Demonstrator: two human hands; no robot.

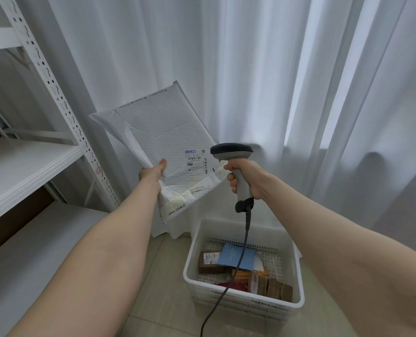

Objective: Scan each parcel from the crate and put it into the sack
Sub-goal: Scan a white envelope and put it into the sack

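My left hand (153,173) grips a white bubble mailer (163,132) by its left edge and holds it up in front of the curtain, label side towards me. Its printed label (196,164) with a barcode sits near the mailer's lower right. My right hand (244,180) is closed around the handle of a grey barcode scanner (233,154), whose dark head is right beside the label. The scanner's cable hangs down over a white plastic crate (297,271) on the floor, which holds several parcels: brown boxes, a blue envelope, orange and red packets. No sack is in view.
A white metal shelving unit (31,161) stands at the left, its perforated upright close to the mailer. White curtains (275,69) fill the back. Tiled floor (163,288) lies between my arms, left of the crate.
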